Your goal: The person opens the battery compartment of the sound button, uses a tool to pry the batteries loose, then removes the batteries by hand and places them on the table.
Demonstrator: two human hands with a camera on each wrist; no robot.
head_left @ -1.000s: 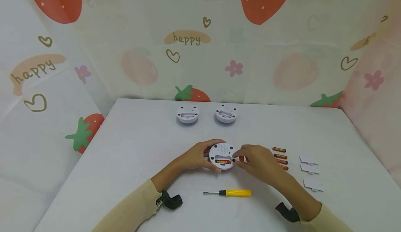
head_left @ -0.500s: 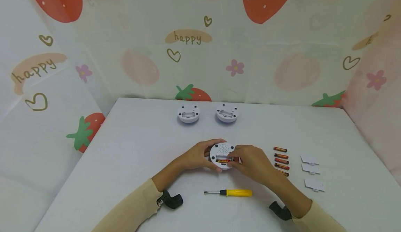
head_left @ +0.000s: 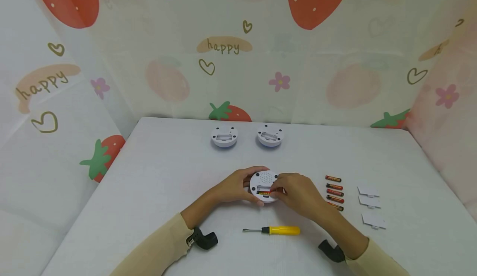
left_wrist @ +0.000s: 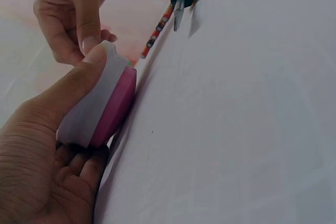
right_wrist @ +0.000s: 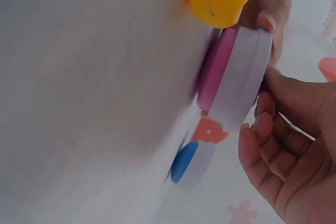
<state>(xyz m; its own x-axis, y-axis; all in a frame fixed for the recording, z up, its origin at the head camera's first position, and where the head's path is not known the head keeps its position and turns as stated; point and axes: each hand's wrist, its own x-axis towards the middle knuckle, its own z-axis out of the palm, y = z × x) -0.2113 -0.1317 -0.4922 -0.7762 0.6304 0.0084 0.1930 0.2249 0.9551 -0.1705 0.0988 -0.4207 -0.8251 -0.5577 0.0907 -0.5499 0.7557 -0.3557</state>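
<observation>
My left hand (head_left: 234, 186) grips a round white sound device (head_left: 266, 177) by its left side, thumb in front and fingers behind. Its face with speaker holes and a battery compartment is turned up; the pink underside (right_wrist: 216, 72) shows in the right wrist view. In the compartment lies a red and black battery (head_left: 263, 192), the slot beside it bare. At the battery's right end, the thumb and forefinger of my right hand (head_left: 299, 193) pinch close together and cover that end. In the right wrist view, the other fingers (right_wrist: 252, 156) of this hand are curled.
Several loose batteries (head_left: 335, 192) lie in a column to the right, with three white battery covers (head_left: 374, 220) beyond them. A yellow-handled screwdriver (head_left: 284, 230) lies in front. Two similar round devices (head_left: 225, 142) stand at the back, compartments up.
My right hand has moved left from the device's right edge onto the battery's right end, uncovering more of the loose batteries. My left hand keeps its grip.
</observation>
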